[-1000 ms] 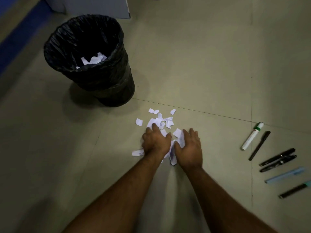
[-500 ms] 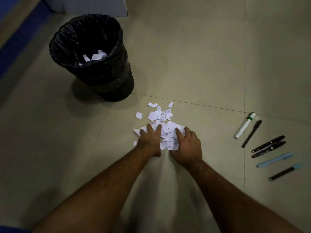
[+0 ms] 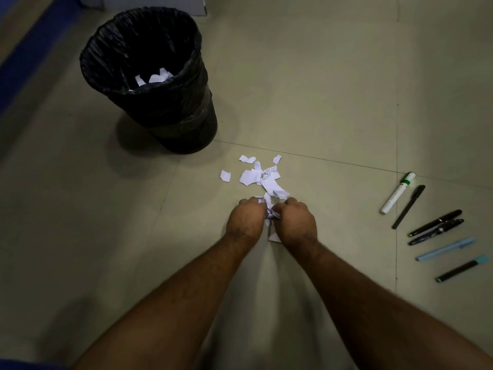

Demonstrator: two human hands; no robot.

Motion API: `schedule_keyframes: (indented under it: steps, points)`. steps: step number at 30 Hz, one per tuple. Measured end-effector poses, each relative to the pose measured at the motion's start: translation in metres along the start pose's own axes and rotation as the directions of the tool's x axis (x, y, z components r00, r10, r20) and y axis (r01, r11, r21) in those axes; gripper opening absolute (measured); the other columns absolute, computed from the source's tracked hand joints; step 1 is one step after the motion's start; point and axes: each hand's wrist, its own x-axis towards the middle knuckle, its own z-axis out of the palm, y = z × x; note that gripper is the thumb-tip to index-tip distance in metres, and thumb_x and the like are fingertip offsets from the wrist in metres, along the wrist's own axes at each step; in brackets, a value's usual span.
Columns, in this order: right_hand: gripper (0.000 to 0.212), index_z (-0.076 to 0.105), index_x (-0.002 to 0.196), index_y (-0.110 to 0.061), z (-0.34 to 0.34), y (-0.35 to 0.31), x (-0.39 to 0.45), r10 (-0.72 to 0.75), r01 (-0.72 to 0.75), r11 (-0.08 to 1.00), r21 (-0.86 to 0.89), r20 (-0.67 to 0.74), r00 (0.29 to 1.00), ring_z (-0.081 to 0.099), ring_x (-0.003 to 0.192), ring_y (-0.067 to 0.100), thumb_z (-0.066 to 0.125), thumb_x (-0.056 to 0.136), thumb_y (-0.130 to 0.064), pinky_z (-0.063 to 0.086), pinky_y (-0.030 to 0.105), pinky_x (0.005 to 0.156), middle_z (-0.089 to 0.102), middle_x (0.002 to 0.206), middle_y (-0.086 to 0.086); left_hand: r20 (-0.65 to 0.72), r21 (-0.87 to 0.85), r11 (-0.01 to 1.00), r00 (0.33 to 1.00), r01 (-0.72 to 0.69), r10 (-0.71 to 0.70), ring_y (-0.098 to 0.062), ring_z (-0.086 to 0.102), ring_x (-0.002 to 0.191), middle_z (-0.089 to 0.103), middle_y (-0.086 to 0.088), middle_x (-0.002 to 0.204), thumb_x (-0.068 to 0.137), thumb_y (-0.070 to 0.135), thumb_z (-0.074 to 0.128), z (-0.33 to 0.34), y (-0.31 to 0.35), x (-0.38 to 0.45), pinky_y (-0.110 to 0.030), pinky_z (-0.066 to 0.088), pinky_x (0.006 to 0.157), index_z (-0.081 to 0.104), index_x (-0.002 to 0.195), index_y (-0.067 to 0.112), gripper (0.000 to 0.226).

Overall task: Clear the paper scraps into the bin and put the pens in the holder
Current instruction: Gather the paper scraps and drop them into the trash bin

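White paper scraps [image 3: 262, 177] lie scattered on the floor just beyond my hands. My left hand [image 3: 246, 218] and my right hand [image 3: 296, 222] sit knuckle to knuckle, fingers curled, and together they grip a bunch of scraps [image 3: 270, 212] that pokes out between them. One scrap [image 3: 274, 237] lies under my right wrist. A black-lined bin [image 3: 149, 76] stands at the upper left with a few scraps in its bottom. Several pens lie in a row at the right, from a white marker [image 3: 397, 193] down to a teal-capped pen [image 3: 462, 268]. No pen holder is in view.
The floor is beige tile with dark seams. A blue strip [image 3: 24, 54] runs along the upper left edge. A pale panel base [image 3: 197, 5] stands behind the bin. Bare floor lies between the bin and the scraps.
My hands have gone from flat palms pressing the pile together to curled fingers that hold a bunch of scraps. They have drawn back toward me, leaving loose scraps beyond them.
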Motion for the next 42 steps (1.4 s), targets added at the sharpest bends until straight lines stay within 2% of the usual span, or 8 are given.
schedule_keyframes:
  steps: [5,10,16,24,28,32,37,42]
  points:
    - [0.021,0.073,0.1,-0.016,-0.01,0.009,-0.001,0.094,-0.085,0.941,0.327,-0.011,0.996,0.065,0.087,0.031,0.061,0.086,-0.027,0.031,0.026,0.064,0.068,0.096,0.011,-0.033,-0.128,0.99,0.998,0.055,-0.06,-0.028,0.062,0.103,0.066,-0.011,0.116,0.095,0.021,0.054,-0.006,-0.003,0.002,-0.032,0.045,0.088,0.067,0.111,0.011,0.023]
    - [0.024,0.061,0.066,-0.02,-0.028,-0.002,0.008,0.315,-0.243,0.756,0.607,-0.012,0.949,0.056,0.067,0.026,0.065,0.088,-0.028,0.033,0.027,0.058,0.057,0.06,0.0,-0.109,-0.465,0.851,0.938,0.245,-0.33,-0.029,0.067,0.092,0.073,-0.008,0.102,0.08,0.008,0.062,-0.039,-0.007,0.004,-0.029,0.054,0.078,0.075,0.098,0.018,0.024]
    - [0.023,0.071,0.077,-0.011,-0.072,-0.045,0.034,0.359,-0.176,0.656,0.734,-0.099,0.928,0.061,0.068,0.028,0.064,0.089,-0.029,0.05,0.035,0.069,0.063,0.065,0.004,-0.164,-0.633,0.732,0.88,0.252,-0.446,-0.024,0.069,0.09,0.075,-0.004,0.097,0.08,0.012,0.068,-0.1,-0.023,0.017,-0.027,0.055,0.08,0.075,0.085,0.023,0.014]
    - [0.019,0.067,0.07,-0.018,-0.154,-0.121,0.067,0.295,0.068,0.484,0.872,-0.236,0.926,0.066,0.061,0.029,0.07,0.082,-0.032,0.059,0.051,0.062,0.063,0.059,0.005,-0.397,-0.652,0.749,0.79,0.114,-0.466,-0.023,0.068,0.087,0.075,-0.003,0.089,0.084,0.021,0.066,-0.222,-0.051,0.008,-0.025,0.053,0.075,0.077,0.085,0.02,0.011]
    - [0.033,0.06,0.075,-0.009,-0.187,-0.173,0.096,0.269,0.13,0.483,0.866,-0.288,0.919,0.068,0.073,0.037,0.068,0.085,-0.039,0.059,0.051,0.062,0.064,0.064,0.013,-0.522,-0.666,0.744,0.683,0.047,-0.51,-0.022,0.067,0.09,0.075,-0.005,0.093,0.084,0.013,0.063,-0.281,-0.074,0.009,-0.019,0.042,0.074,0.077,0.089,0.017,0.016]
    - [0.031,0.062,0.071,-0.008,-0.214,-0.225,0.11,0.193,0.21,0.564,0.799,-0.375,0.907,0.055,0.061,0.022,0.064,0.092,-0.032,0.044,0.026,0.057,0.06,0.062,0.005,-0.559,-0.66,0.748,0.619,0.072,-0.553,-0.026,0.067,0.086,0.074,-0.009,0.093,0.087,0.009,0.059,-0.308,-0.112,0.015,-0.024,0.043,0.069,0.075,0.091,0.012,0.017]
    - [0.02,0.067,0.082,-0.012,-0.224,-0.264,0.124,0.122,0.204,0.678,0.706,-0.382,0.916,0.061,0.069,0.021,0.059,0.094,-0.027,0.037,0.021,0.051,0.063,0.071,0.001,-0.499,-0.661,0.738,0.657,0.133,-0.565,-0.019,0.05,0.071,0.067,-0.006,0.083,0.09,0.019,0.06,-0.305,-0.144,0.02,-0.026,0.034,0.062,0.069,0.083,0.011,0.014]
    - [0.043,0.058,0.12,-0.013,-0.231,-0.28,0.145,-0.015,0.103,0.821,0.561,-0.159,0.987,0.063,0.105,0.029,0.071,0.081,-0.026,0.052,0.032,0.084,0.067,0.114,0.008,-0.453,-0.592,0.799,0.775,0.108,-0.44,-0.021,0.054,0.072,0.065,-0.002,0.084,0.092,0.025,0.055,-0.293,-0.167,0.027,-0.028,0.036,0.061,0.063,0.078,0.013,0.02]
